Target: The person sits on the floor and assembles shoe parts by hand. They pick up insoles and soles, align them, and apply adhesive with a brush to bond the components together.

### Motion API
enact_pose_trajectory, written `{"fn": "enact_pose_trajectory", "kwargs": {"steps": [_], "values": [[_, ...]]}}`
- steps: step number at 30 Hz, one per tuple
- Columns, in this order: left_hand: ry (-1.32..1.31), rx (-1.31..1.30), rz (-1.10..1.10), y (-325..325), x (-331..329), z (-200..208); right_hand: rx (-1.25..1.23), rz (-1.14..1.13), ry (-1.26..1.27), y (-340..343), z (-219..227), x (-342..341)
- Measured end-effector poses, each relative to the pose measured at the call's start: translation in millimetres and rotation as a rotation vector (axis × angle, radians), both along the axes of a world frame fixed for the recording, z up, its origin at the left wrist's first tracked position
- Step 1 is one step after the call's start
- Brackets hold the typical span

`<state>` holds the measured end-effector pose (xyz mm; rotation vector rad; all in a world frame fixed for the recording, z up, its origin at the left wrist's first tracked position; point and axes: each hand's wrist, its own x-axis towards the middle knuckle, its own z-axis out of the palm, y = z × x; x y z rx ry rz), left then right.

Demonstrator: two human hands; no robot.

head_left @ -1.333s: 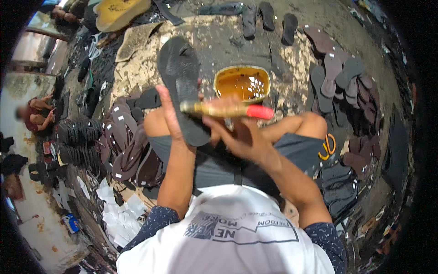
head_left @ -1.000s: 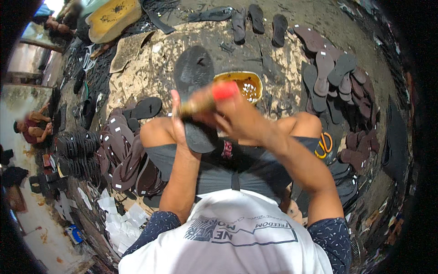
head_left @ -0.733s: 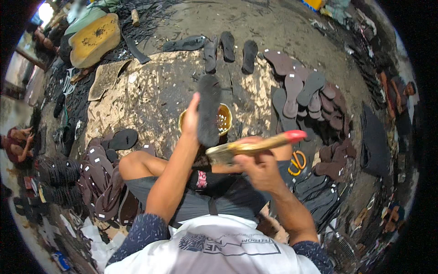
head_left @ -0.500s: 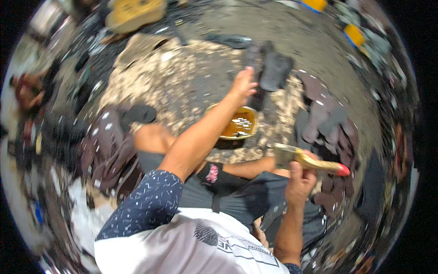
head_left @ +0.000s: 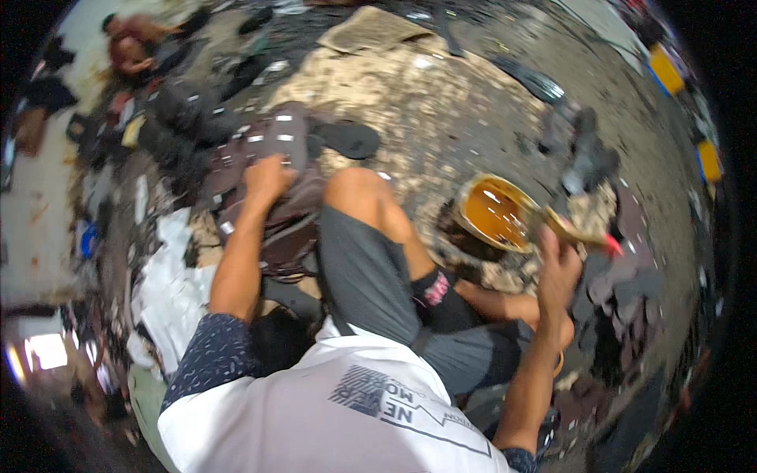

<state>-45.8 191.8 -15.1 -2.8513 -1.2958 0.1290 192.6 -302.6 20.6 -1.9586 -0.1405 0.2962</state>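
Observation:
My right hand [head_left: 558, 260] is closed round a flat paintbrush [head_left: 579, 235] with a pale wooden handle and a red tip. Its bristle end lies over the right rim of a bowl [head_left: 465, 211] of glossy amber liquid, probably glue. Off to the left, my left hand [head_left: 270, 180] is at a stack of brown shoe soles [head_left: 282, 142] with small white marks. Its fingers are blurred against the stack, so whether they grip a sole is unclear. A black sole [head_left: 351, 139] lies just right of that stack.
Beneath the bowl spreads a stained, pale-blotched mat [head_left: 371, 87]. Dark soles [head_left: 583, 150] lie at its far right edge, with more brown soles [head_left: 627, 276] piled on the right. White plastic sheeting [head_left: 169, 272] is at the left. Another person [head_left: 130, 43] sits at the far left.
My left hand has gone from above the dark soles beyond the bowl to the brown stack on the left. The brush has come to the bowl's rim. The view has swung left.

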Motion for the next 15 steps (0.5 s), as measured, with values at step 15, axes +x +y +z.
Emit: {"fn": "enact_pose_trajectory", "kwargs": {"steps": [15], "values": [[-0.531, -0.072, -0.699, -163, 17, 58, 0.415, 0.128, -0.379, -1, -43, 40]]}}
